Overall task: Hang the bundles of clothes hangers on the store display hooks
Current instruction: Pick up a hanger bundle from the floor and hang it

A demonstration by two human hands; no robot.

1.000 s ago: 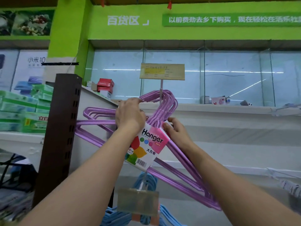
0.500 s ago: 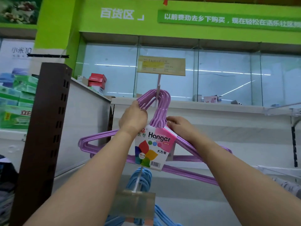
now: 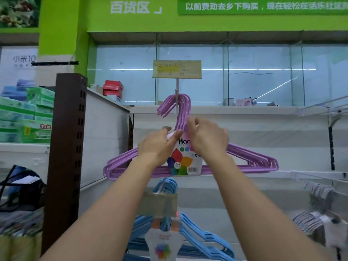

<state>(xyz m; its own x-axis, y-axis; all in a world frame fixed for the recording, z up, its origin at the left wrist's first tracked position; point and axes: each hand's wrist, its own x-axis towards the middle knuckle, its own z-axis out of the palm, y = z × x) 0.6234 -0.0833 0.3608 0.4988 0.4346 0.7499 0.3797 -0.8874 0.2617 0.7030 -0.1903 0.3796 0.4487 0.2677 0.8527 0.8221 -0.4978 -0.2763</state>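
Observation:
A bundle of purple hangers (image 3: 254,161) with a colourful "Hanger" label (image 3: 185,162) hangs level, its hook ends looped over the white display hook (image 3: 176,93) below a yellow price tag (image 3: 177,69). My left hand (image 3: 157,146) pinches the top of the label at the bundle's neck. My right hand (image 3: 208,139) holds the neck from the right, fingertips on the purple wires. Both forearms reach up from the bottom of the view and cover parts of the label.
A blue hanger bundle (image 3: 203,236) hangs on a lower hook behind a clear tag holder (image 3: 158,204). Grey hangers (image 3: 308,219) hang at the lower right. A brown slotted upright (image 3: 66,147) stands to the left, with green boxes (image 3: 28,119) on shelves beyond.
The purple bundle went from tilted to level, with its hook ends now over the display hook. Both hands shifted in toward the neck, the right hand moving up.

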